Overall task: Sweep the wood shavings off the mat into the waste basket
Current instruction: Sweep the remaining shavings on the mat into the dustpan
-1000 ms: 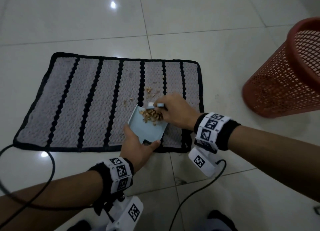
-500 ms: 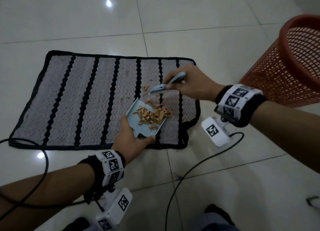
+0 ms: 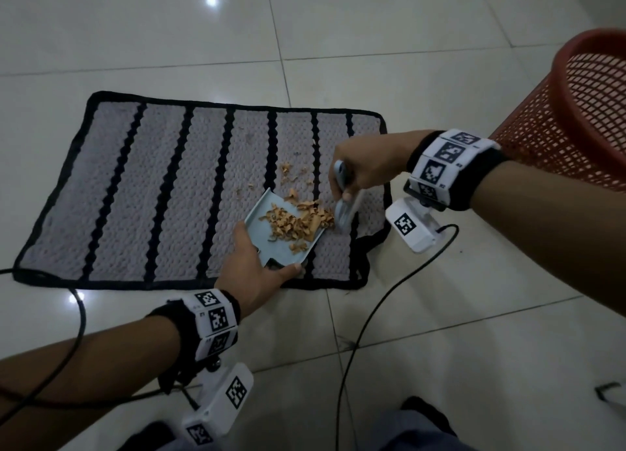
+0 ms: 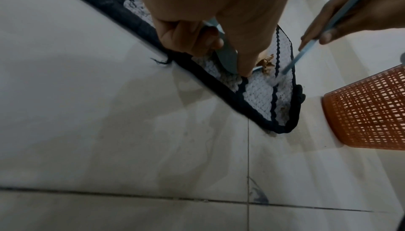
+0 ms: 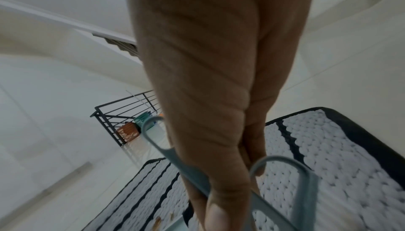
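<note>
A grey mat (image 3: 142,193) with black stripes lies on the tiled floor. My left hand (image 3: 252,267) grips the handle end of a pale blue dustpan (image 3: 271,244), which rests on the mat with a heap of wood shavings (image 3: 298,223) in it. A few loose shavings (image 3: 291,174) lie on the mat just beyond the pan. My right hand (image 3: 362,169) holds a small pale blue brush (image 3: 343,210) with its tip down at the pan's right edge. The red mesh waste basket (image 3: 572,122) stands to the right of the mat. In the left wrist view the brush (image 4: 293,63) points at the mat.
Two black cables (image 3: 369,318) run over the floor near my arms. The mat's near right corner (image 3: 366,261) is rumpled. A black metal rack (image 5: 122,113) with boxes stands far off in the right wrist view.
The right hand has swung the brush from above the pan down to the pan's right edge. More shavings lie in the pan than one second ago. The left hand keeps its hold.
</note>
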